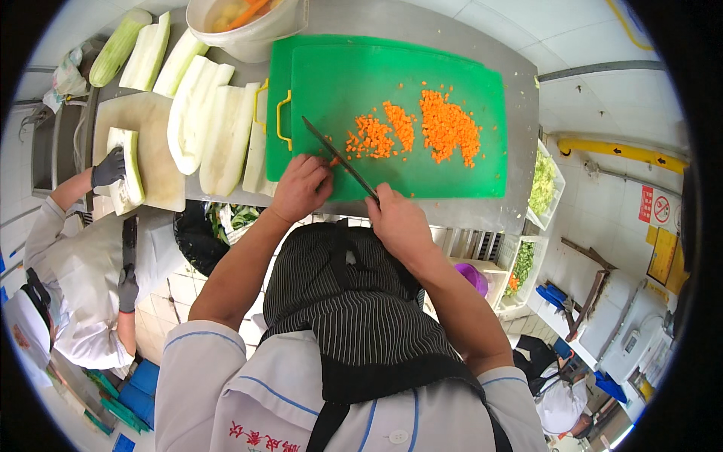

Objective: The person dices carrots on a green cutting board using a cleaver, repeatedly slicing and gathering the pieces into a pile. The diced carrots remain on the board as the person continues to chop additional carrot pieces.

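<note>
A green cutting board (350, 68) with yellow handles lies before me on a steel table. My right hand (398, 217) grips a kitchen knife (342, 160), its blade slanting up and left across the board's near side. Curled at the near left part of the board, my left hand (303, 188) holds a small piece of carrot (334, 162) beside the blade; most of that piece is hidden by the fingers. Diced carrot (449, 124) is heaped at the right of the board, with smaller groups of cubes nearer the knife.
Halved pale gourds (226, 141) lie left of the board. A white bucket (248, 39) holding vegetables stands behind them. At left, a gloved co-worker (85, 288) holds a gourd piece (127, 169) on another board and a broad knife (130, 243). Crates of cut vegetables (543, 181) stand at right.
</note>
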A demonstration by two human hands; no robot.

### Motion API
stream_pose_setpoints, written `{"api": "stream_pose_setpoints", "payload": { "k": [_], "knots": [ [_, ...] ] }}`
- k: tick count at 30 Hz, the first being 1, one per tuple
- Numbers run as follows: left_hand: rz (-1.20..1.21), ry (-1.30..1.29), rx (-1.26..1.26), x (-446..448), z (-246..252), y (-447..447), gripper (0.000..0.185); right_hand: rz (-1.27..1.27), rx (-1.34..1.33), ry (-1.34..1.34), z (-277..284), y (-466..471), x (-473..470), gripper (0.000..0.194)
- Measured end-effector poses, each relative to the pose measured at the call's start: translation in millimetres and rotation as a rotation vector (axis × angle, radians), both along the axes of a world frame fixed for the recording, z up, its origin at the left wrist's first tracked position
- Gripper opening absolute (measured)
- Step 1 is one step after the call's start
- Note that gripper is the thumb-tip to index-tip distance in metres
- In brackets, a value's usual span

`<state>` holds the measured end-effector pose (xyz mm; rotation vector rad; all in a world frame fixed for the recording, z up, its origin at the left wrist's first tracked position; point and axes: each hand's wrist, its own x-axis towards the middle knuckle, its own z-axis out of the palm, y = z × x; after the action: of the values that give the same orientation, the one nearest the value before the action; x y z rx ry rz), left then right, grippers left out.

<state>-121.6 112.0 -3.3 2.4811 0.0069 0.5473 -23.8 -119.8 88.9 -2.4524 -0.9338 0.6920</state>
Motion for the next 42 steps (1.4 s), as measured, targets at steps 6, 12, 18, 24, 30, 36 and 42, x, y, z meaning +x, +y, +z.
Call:
{"api": "stream_pose_setpoints", "payload": {
  "k": [6,12,18,24,30,36,42],
  "knots": [
    [-0.011,-0.002,0.0,4,6,-3,0.019,0.029,-0.014,-0.01,3,-2,1,0.028],
    [-0.013,-0.047,-0.035,4,11,-6,0.022,0.024,0.007,0.001,5,-7,0,0.027],
    [0.063,-0.046,-0.076,6,15,-11,0.021,-0.008,-0.005,0.014,-7,-8,4,0.027],
    [0.003,-0.051,-0.016,13,11,-11,0.021,0.011,-0.042,0.05,10,-9,7,0.028],
    [0.0,-0.057,-0.014,12,10,-10,0.022,0.022,-0.02,0.044,24,-10,9,0.027],
    [-0.041,-0.035,-0.027,11,16,-9,0.022,0.014,-0.064,0.082,21,-11,10,0.029],
    [-0.037,-0.053,-0.034,12,24,-12,0.021,0.0,-0.014,0.086,23,-18,6,0.029]
  ]
}}
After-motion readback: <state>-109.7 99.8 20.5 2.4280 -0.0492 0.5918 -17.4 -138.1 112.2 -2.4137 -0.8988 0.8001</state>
